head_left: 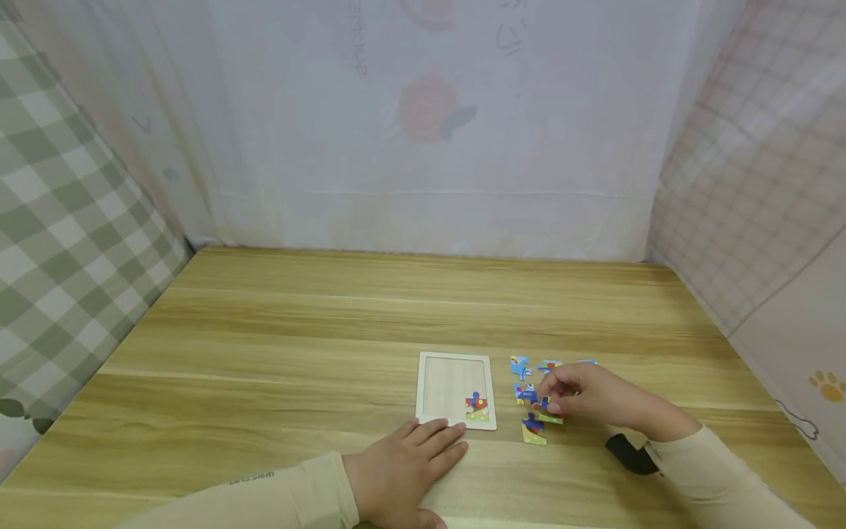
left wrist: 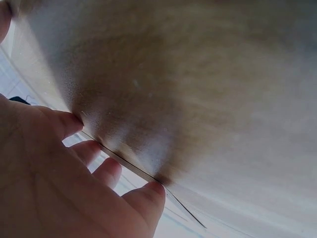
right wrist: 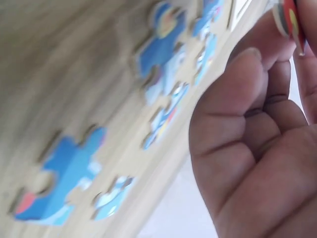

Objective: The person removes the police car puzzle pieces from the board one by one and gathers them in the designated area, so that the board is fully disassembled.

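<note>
A jigsaw piece (right wrist: pixel 295 21) with red and yellow on its face is pinched between the thumb and finger of my right hand (head_left: pixel 595 397), above the loose pieces. Beside it on the table lie a blue piece (head_left: pixel 520 366), another blue piece (head_left: pixel 524 394) and a yellow-green one (head_left: pixel 534 432). To their left lies a shallow puzzle tray (head_left: pixel 420 389) with a pale rim. One piece (head_left: pixel 477 408) with red, purple and green sits in its lower right corner. My left hand (head_left: pixel 405 474) rests with fingers spread, its fingertips at the tray's near edge.
More blue pieces (right wrist: pixel 63 173) lie scattered on the wooden table (head_left: pixel 277 353) under the right hand. A black object (head_left: pixel 632 455) is by the right wrist. A pale curtain (head_left: pixel 317 147) hangs behind the table, with patterned cloth (head_left: pixel 59 220) at the left.
</note>
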The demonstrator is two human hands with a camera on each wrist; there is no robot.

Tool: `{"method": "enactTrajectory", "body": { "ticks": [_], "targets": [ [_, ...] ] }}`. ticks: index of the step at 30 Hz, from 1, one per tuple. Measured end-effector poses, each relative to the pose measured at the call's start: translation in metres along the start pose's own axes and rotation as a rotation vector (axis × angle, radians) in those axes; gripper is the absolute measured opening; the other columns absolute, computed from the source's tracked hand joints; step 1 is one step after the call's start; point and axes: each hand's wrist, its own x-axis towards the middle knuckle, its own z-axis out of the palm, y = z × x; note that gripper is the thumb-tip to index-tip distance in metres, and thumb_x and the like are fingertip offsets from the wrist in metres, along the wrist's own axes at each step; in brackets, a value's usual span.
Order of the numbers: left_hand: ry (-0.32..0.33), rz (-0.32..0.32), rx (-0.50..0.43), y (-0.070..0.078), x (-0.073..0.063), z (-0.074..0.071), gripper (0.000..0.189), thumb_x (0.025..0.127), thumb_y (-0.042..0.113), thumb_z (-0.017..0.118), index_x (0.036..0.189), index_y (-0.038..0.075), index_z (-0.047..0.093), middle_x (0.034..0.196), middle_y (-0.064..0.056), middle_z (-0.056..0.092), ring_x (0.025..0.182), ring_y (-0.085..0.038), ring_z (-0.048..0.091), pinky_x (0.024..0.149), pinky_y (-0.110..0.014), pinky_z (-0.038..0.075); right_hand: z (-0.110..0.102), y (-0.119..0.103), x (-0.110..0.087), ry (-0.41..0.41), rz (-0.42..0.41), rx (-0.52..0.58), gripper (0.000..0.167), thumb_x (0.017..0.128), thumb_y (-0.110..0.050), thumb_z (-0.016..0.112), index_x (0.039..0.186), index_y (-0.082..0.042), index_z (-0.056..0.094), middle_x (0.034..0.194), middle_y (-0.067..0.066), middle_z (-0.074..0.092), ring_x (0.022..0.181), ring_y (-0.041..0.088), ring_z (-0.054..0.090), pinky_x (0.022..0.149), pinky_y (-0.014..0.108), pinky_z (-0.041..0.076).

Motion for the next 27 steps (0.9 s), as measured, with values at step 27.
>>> {"method": "enactTrajectory", "body": {
  "ticks": [27],
  "targets": [
    [-0.002,-0.005,-0.007,0.000,0.000,0.000,0.084,0.085,0.070,0.051,0.148,0.015,0.038,0.153,-0.002,0.034,0.137,-0.021,0.037,0.103,-0.038,0.041,0.005,0.020,-0.016,-0.089,0.007,-0.010,0.005,0.085,-0.003,0.066,0.090,-0.003,0.063,0.073,-0.009,0.055,0.064,0.000,0.048,0.057,0.020,0.041]
  ]
}}
